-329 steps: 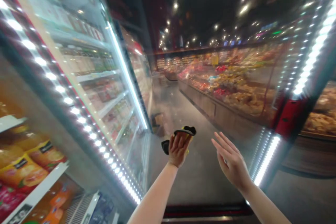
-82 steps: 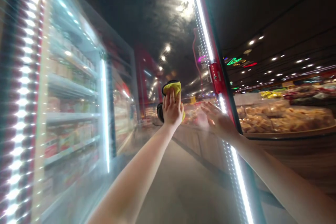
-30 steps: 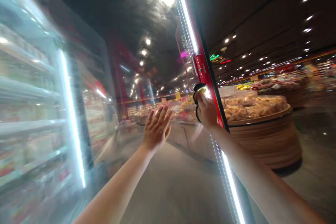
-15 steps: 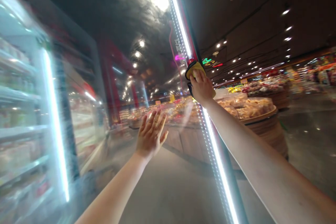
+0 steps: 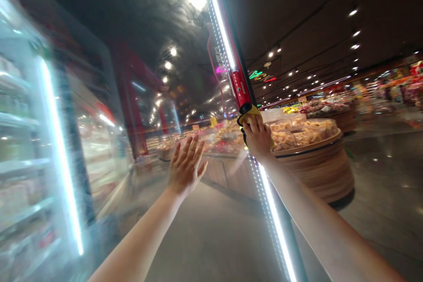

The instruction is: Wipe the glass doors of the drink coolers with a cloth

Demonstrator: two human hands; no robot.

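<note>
My right hand [image 5: 258, 139] is closed around a yellow cloth with black edging [image 5: 253, 112], wrapped over the edge of a glass door's frame. The red part of the frame [image 5: 240, 86] shows just above the cloth, and a bright light strip [image 5: 274, 205] runs along it below. My left hand [image 5: 185, 165] has its fingers spread and its palm towards the glass door [image 5: 211, 211]; it seems to rest flat on the pane. Nothing is in my left hand.
Lit cooler shelves [image 5: 23, 163] with blurred goods stand on the left. Beyond the door, to the right, is a round wood-sided display bin [image 5: 317, 172] heaped with packaged food. Grey floor [image 5: 380, 185] stretches off at the far right.
My right hand has slid down the door frame with the cloth, uncovering more of the red part. My left hand stays spread at nearly the same spot. The view has shifted slightly.
</note>
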